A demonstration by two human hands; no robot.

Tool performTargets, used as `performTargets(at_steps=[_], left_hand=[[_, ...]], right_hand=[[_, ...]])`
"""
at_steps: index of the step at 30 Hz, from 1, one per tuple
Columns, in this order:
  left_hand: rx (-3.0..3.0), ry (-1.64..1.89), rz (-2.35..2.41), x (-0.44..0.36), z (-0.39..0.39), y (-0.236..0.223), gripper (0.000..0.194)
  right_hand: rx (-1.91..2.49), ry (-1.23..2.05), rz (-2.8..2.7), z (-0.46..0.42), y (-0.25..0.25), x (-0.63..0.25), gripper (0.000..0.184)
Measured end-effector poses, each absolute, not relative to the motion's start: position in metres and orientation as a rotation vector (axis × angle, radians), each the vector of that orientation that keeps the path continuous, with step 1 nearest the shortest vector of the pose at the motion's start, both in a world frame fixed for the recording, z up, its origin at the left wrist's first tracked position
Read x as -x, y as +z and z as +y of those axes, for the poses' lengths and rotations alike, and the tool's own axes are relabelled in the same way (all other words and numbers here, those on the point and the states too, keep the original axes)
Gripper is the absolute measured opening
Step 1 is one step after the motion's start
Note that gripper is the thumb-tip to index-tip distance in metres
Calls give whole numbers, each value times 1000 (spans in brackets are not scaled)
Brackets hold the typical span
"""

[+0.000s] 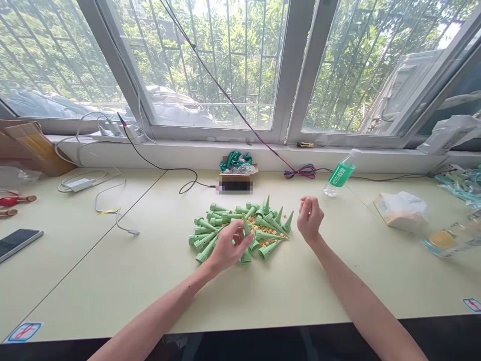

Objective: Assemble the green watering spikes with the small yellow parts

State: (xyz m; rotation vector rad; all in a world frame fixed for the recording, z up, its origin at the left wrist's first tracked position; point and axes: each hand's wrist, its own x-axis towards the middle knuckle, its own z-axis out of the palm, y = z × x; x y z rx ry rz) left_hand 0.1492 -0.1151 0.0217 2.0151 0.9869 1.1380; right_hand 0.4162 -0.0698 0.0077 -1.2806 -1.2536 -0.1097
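Pinches one green cone (246, 226) upright in the left hand (227, 245), over a heap of green cones (205, 240) and yellow pegs (269, 243) in the middle of the surface (278, 296), well in from the front edge. Curls the right hand (310, 219) into a fist just beside the heap's right side, hiding any contents from view. Farther off, shows a small open box (238, 170) near the back edge and a green-labelled bottle (341, 174) standing to its right

The left hand (228, 246) hides some green cones (265, 234) at centre, and the frame's left edge cuts off a phone (19, 244).
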Motion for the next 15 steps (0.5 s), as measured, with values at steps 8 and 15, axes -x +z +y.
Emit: performTargets(at_steps=[8,15], left_hand=[[-2187,1147,942,-150,-115,16,14],[-2238,1271,1080,-149,-109,16,11]], right_hand=[[1714,392,-1765,-47,-11,-435,23],[1775,293,-1895,-51,-11,-430,10]])
